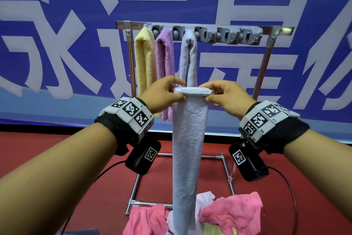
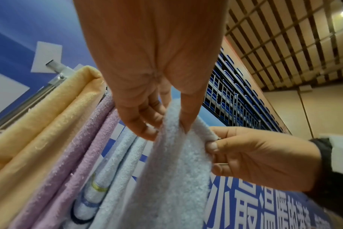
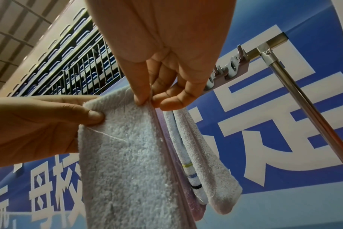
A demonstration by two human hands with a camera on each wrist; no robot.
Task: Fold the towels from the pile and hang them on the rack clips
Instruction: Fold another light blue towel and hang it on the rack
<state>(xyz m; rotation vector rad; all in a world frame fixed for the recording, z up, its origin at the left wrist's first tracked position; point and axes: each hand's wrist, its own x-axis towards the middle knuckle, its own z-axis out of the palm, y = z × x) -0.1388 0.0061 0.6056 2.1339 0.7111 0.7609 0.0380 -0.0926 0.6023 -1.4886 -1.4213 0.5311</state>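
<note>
Towel: pale blue towel (image 1: 188, 139), folded into a long strip, hangs at frame centre; its tail reaches the pile (image 1: 230, 213) at the bottom.
Left hand (image 1: 163, 93): pinches the left end of the top fold.
Right hand (image 1: 226, 95): pinches the right end; layers look flush in the right wrist view.
Rack (image 1: 265, 63): three towels hang at upper centre-left; clips (image 1: 226, 35) to their right look free.
Step (judged): lift the fold to the nearest free clip.
How: keep the fold taut and level, gather its middle narrow, push straight up into the clip, let go one hand at a time.
Risk: layers slipping apart; snagging the neighbouring hung towel.
</note>
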